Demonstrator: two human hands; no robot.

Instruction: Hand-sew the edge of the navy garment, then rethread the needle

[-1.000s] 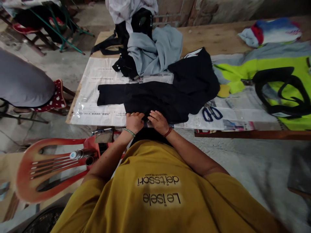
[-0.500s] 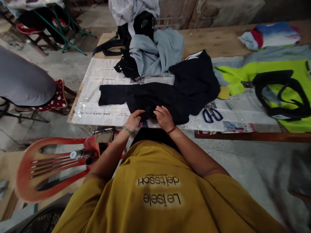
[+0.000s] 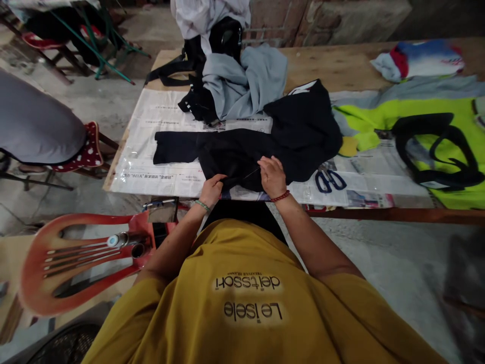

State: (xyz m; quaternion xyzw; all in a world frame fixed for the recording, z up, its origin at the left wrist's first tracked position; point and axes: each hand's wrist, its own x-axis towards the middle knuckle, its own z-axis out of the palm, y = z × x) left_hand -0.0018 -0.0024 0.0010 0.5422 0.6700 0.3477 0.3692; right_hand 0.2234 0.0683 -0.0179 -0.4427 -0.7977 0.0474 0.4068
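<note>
A black garment (image 3: 237,146) lies spread on the newspaper-covered table, one sleeve stretched to the left. My left hand (image 3: 212,191) is closed, thumb and fingers pinching the garment's near edge. Over the cloth to its right, my right hand (image 3: 273,177) is closed in a pinch. A thin pale thread (image 3: 250,173) runs taut from the garment up to its fingertips. Whether a needle is also in those fingers is too small to tell. Dark-handled scissors (image 3: 331,181) rest on the newspaper to the right of my right hand.
Behind the garment lie a grey cloth (image 3: 246,81) and a black bag (image 3: 225,38). Bright yellow-green clothing (image 3: 417,116) with a black strap piece (image 3: 439,146) covers the table's right part. A red plastic chair (image 3: 76,263) stands at left; a seated person (image 3: 38,121) is beyond it.
My right hand has moved right and slightly away from my left hand, drawing the thread out straight. My left hand still pinches the garment's edge in nearly the same place.
</note>
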